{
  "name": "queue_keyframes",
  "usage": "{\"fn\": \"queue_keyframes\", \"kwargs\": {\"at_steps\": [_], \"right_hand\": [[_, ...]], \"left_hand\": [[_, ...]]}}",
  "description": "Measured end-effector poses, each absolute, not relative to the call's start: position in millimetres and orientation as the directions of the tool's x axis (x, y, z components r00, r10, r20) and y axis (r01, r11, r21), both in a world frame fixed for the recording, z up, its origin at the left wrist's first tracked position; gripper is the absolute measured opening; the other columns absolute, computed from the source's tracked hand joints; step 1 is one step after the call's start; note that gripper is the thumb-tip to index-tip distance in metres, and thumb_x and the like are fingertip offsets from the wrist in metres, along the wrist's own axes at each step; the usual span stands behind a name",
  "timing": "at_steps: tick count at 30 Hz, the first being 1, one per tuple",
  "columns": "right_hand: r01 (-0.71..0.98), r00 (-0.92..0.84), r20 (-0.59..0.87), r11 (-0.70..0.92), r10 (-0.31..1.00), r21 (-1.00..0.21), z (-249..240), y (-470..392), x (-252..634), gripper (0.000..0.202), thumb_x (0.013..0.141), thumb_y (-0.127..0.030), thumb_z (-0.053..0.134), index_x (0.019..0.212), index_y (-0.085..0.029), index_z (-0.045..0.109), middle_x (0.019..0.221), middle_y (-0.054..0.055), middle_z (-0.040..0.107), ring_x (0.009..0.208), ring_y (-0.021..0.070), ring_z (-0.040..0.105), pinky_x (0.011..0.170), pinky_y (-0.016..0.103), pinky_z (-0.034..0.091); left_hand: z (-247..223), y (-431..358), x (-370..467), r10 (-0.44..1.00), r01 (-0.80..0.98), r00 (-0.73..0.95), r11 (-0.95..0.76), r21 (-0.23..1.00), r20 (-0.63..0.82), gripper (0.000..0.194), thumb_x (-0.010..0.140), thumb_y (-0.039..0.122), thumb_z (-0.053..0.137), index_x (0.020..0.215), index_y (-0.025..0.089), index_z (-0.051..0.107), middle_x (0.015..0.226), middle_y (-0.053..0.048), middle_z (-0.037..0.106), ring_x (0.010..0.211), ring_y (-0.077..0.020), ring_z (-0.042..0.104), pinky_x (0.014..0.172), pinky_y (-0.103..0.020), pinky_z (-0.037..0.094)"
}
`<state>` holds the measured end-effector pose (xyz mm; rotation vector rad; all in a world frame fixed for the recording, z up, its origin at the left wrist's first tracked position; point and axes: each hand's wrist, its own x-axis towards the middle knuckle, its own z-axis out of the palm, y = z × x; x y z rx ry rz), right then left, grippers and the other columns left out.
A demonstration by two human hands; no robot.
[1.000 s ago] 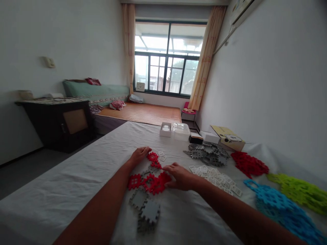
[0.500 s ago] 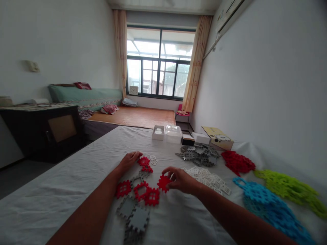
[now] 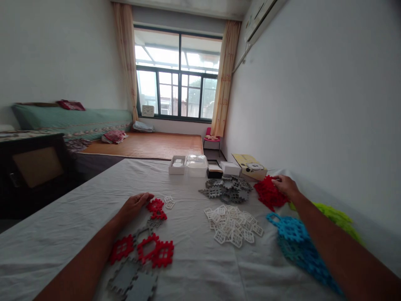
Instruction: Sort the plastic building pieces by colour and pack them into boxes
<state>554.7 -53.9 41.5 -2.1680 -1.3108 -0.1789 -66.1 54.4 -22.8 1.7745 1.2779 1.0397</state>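
My left hand rests on the white cloth with its fingers together, touching a small red toothed piece at its right; whether it grips it is hard to tell. Far to the right, my right hand reaches onto the pile of red pieces, its fingertips at the pile's top. What its fingers hold, if anything, is too small to tell. Nearer me lie a red square piece, a red frame piece, another red piece and grey pieces. Two small white pieces lie beside the red ones.
White pieces are heaped mid-table, with grey pieces behind. Blue pieces and green pieces lie under and beside my right forearm. A clear plastic box, small boxes and a yellow box line the far edge.
My right hand has moved right and away from me, from the red piece near the arrangement to the red pile. That single red piece no longer shows there. The view has shifted right.
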Motion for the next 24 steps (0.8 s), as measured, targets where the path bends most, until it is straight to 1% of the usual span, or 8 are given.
{"fn": "queue_keyframes", "kwargs": {"at_steps": [2,5,7,9,12,15,19,24], "right_hand": [[0.839,0.524,0.398,-0.376,0.753,-0.392,40.8,-53.7,559.1,0.025,0.070,-0.029,0.057,0.086,-0.014,0.069,0.086,0.013,0.071,0.083,0.0264,0.066,0.071,0.033,0.048],[0.865,0.493,0.446,-0.366,0.747,-0.343,43.7,-45.8,531.4,0.033,0.075,-0.028,0.053,0.099,-0.011,0.066,0.105,0.018,0.066,0.097,0.0292,0.061,0.081,0.038,0.046],[0.932,0.331,0.477,-0.201,0.814,-0.303,45.1,-40.4,485.6,0.034,0.078,-0.028,0.051,0.104,-0.011,0.064,0.108,0.017,0.064,0.099,0.0279,0.060,0.086,0.038,0.044],[0.947,0.059,0.451,0.093,0.891,-0.307,42.9,-42.1,419.7,0.031,0.080,-0.030,0.050,0.102,-0.014,0.064,0.101,0.012,0.067,0.092,0.0240,0.062,0.084,0.035,0.046],[0.779,-0.306,0.331,0.435,0.893,-0.452,31.8,-64.0,306.5,0.026,0.083,-0.034,0.049,0.099,-0.019,0.065,0.096,0.006,0.067,0.075,0.0177,0.063,0.071,0.030,0.050],[0.617,-0.571,0.201,0.577,0.796,-0.535,19.3,-95.3,216.1,0.030,0.082,-0.040,0.055,0.107,-0.025,0.061,0.104,0.004,0.064,0.077,0.0174,0.063,0.071,0.028,0.050],[0.645,-0.639,0.173,0.645,0.750,-0.410,17.3,-118.1,165.0,0.046,0.070,-0.043,0.069,0.113,-0.029,0.058,0.111,0.004,0.063,0.099,0.0266,0.056,0.085,0.033,0.046],[0.687,-0.650,0.123,0.648,0.750,-0.328,31.1,-118.0,182.3,0.035,0.070,-0.036,0.069,0.104,-0.030,0.064,0.097,0.003,0.066,0.092,0.0253,0.059,0.081,0.033,0.046]], "left_hand": [[-24.5,55.3,-66.5,0.960,0.403,0.189,-0.267,0.875,0.206,0.057,0.068,0.067,0.051,0.089,0.018,0.072,0.095,-0.007,0.073,0.091,-0.0250,0.065,0.086,-0.033,0.049],[-28.0,56.4,-67.1,0.955,0.411,0.200,-0.286,0.866,0.220,0.058,0.069,0.067,0.050,0.090,0.017,0.072,0.092,-0.007,0.073,0.089,-0.0248,0.065,0.083,-0.033,0.050],[-30.1,56.9,-67.2,0.950,0.412,0.203,-0.303,0.859,0.237,0.060,0.070,0.067,0.048,0.090,0.015,0.072,0.091,-0.007,0.073,0.088,-0.0248,0.065,0.082,-0.033,0.049],[-31.4,56.7,-67.1,0.941,0.421,0.218,-0.330,0.845,0.259,0.059,0.072,0.065,0.047,0.090,0.015,0.071,0.091,-0.008,0.073,0.088,-0.0246,0.064,0.083,-0.033,0.048],[-30.5,54.0,-67.1,0.930,0.445,0.241,-0.361,0.820,0.278,0.056,0.076,0.061,0.043,0.091,0.014,0.071,0.090,-0.007,0.073,0.087,-0.0236,0.064,0.082,-0.032,0.047],[-25.5,48.0,-67.0,0.919,0.462,0.257,-0.390,0.797,0.301,0.054,0.077,0.058,0.043,0.089,0.014,0.071,0.086,-0.006,0.072,0.082,-0.0222,0.063,0.080,-0.031,0.046],[-18.2,41.9,-66.7,0.904,0.449,0.289,-0.420,0.789,0.316,0.050,0.076,0.056,0.045,0.089,0.015,0.072,0.084,-0.005,0.072,0.078,-0.0210,0.062,0.078,-0.030,0.046],[-22.3,47.2,-66.3,0.919,0.446,0.263,-0.387,0.807,0.295,0.052,0.075,0.057,0.045,0.088,0.015,0.072,0.084,-0.006,0.072,0.081,-0.0231,0.063,0.078,-0.031,0.046]]}}
